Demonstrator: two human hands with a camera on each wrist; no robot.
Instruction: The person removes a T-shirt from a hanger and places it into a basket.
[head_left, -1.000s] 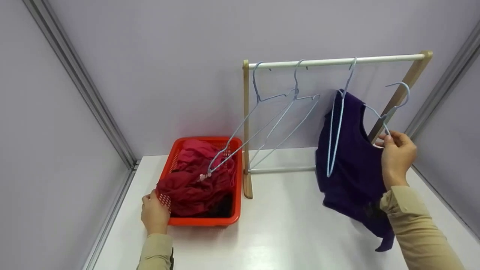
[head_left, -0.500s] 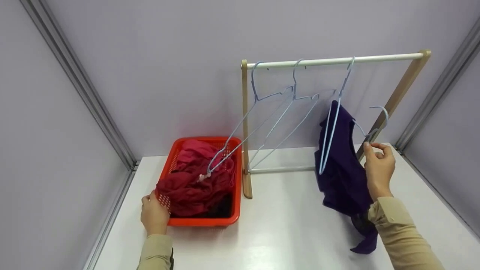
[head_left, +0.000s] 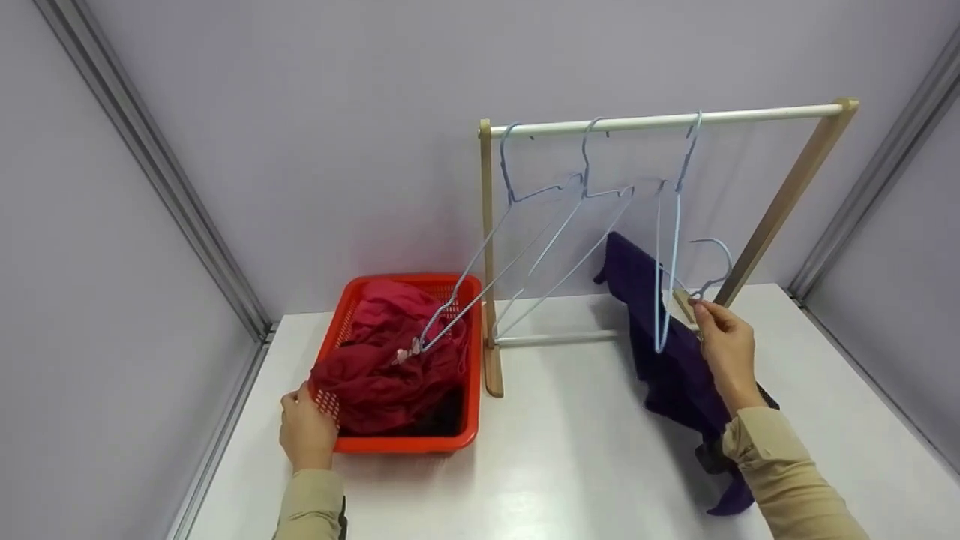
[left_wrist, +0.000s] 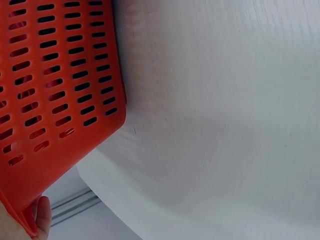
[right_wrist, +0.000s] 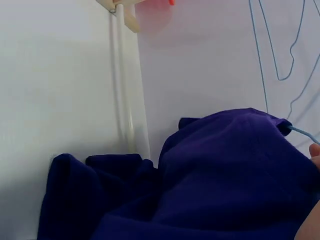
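My right hand (head_left: 726, 351) pinches a light blue wire hanger (head_left: 721, 255) just below its hook. From that hanger a dark purple garment (head_left: 675, 360) hangs down, its lower end trailing near the tabletop. In the right wrist view the purple garment (right_wrist: 225, 170) fills the lower part, and the hanger (right_wrist: 302, 133) comes out of its neck beside my fingertips. On the left, my left hand (head_left: 307, 431) grips the near left rim of a red plastic basket (head_left: 405, 444). Dark red clothing (head_left: 367, 375) and a black piece lie inside it. The left wrist view shows the basket's slotted wall (left_wrist: 60, 75).
A small clothes rack (head_left: 489, 225) with wooden legs stands at the back against the wall. Three hangers (head_left: 589, 169) hang from its white rail (head_left: 750, 116); the leftmost one reaches over the basket. A white table (head_left: 555, 465) lies under everything, with panel walls around it.
My right hand has moved left and down with the hanger and the purple garment, which now swings behind the rightmost hanging hanger. My left hand stays on the basket rim.
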